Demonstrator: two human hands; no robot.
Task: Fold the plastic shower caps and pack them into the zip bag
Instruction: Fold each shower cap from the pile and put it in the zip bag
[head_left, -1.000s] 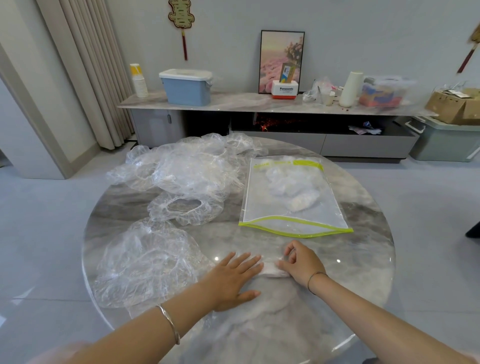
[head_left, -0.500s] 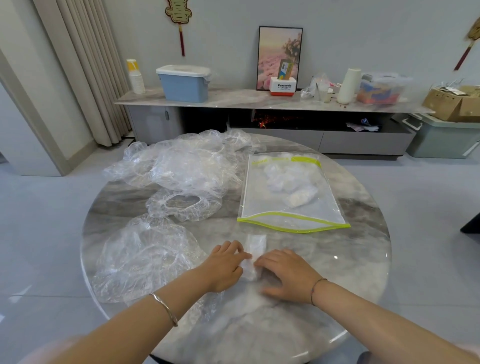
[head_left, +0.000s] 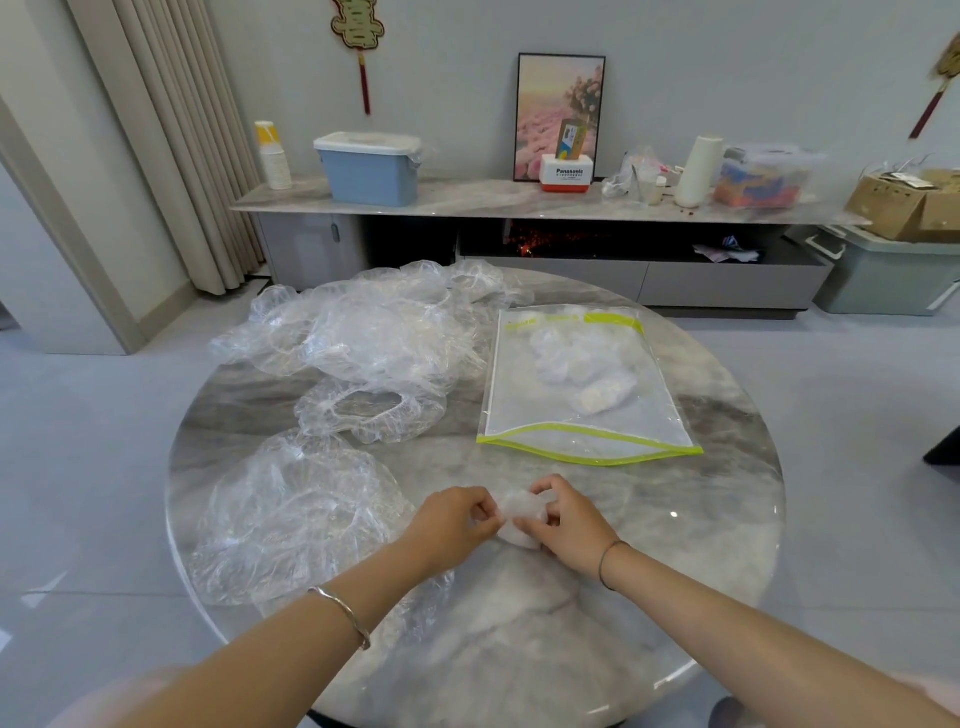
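Note:
A small folded clear shower cap sits near the front of the round marble table. My left hand pinches its left side and my right hand pinches its right side. Just beyond them lies the clear zip bag with yellow-green edges, flat on the table, with folded caps inside near its far end. An open loose shower cap lies to the left of my hands. Another cap shows its elastic ring behind it, and a heap of several caps fills the far left.
Behind the table runs a low marble-topped cabinet with a blue lidded box, a picture frame, a white roll and a clear bin. A cardboard box and grey crate stand at the far right. Grey floor surrounds the table.
My hands went from pressing the cap flat on the table to pinching it as a small bundle between them. The bag and loose caps have not moved.

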